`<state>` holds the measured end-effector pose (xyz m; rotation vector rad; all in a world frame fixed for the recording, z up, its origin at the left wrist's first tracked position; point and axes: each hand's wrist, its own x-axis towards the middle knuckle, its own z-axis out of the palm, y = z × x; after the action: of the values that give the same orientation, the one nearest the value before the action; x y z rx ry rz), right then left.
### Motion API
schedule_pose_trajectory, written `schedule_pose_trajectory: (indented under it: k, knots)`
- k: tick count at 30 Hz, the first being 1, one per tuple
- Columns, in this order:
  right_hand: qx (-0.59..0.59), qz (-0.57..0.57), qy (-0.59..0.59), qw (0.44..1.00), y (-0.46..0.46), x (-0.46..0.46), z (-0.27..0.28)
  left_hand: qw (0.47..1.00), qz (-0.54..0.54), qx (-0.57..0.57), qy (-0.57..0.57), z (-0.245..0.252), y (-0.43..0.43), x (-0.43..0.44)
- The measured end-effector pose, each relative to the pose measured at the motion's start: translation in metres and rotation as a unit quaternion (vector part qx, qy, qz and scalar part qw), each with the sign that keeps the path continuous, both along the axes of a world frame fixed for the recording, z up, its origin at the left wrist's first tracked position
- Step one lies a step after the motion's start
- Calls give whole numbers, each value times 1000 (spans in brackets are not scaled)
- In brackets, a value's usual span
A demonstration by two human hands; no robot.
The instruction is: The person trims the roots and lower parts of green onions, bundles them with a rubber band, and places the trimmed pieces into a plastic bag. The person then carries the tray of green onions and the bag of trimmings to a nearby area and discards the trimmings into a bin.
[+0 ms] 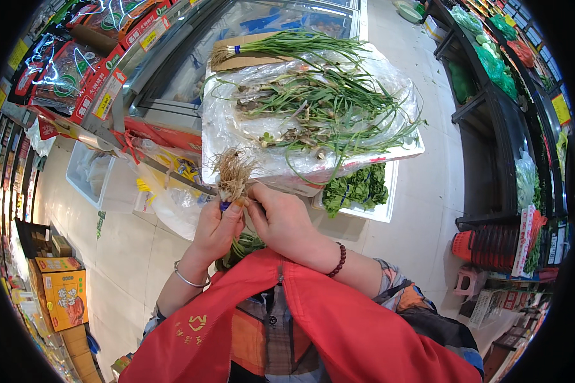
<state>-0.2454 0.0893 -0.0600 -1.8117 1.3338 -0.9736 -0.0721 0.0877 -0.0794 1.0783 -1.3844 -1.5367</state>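
My left hand (220,227) is closed around a bunch of green onions (232,184), just below their tangled brown roots. A blue band wraps the white stems at my thumb; the leaves hang down behind my hands. At the root end, my right hand (282,220) pinches with thumb and fingers, apparently on a thin root or outer strand. Beyond my hands, loose green onions and trimmed scraps (326,100) lie on clear plastic film over a white foam box (211,134). A banded bunch of green onions (287,45) rests on cardboard at its far side.
Banded leafy greens (359,189) sit in a white foam tray (390,191) below the box. At left stand a white plastic bin (120,186) and packaged goods (67,72). Behind the box is a glass-topped freezer (172,72). Black produce shelves (488,119) and red baskets (484,246) line the right.
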Motion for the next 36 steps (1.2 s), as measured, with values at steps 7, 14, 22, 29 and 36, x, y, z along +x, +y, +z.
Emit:
schedule_pose_trajectory:
  k: [7, 14, 22, 29, 36]
  knots:
    - [1, 2, 5, 1000, 6, 2, -5, 998, -32, -23, -51, 0, 2, 8]
    - [18, 19, -45, 999, 11, 3, -9, 997, -48, 43, 38, 0, 11, 11]
    - [76, 95, -104, 987, -1, -12, -14, 989, -41, 130, 58, 7, 8, 10]
    - [154, 107, -127, 974, 7, -20, -9, 991, -31, 41, -127, 18, 15, 5]
    - [150, 89, -153, 973, 15, -14, -25, 980, -43, -31, -190, 17, 27, 1]
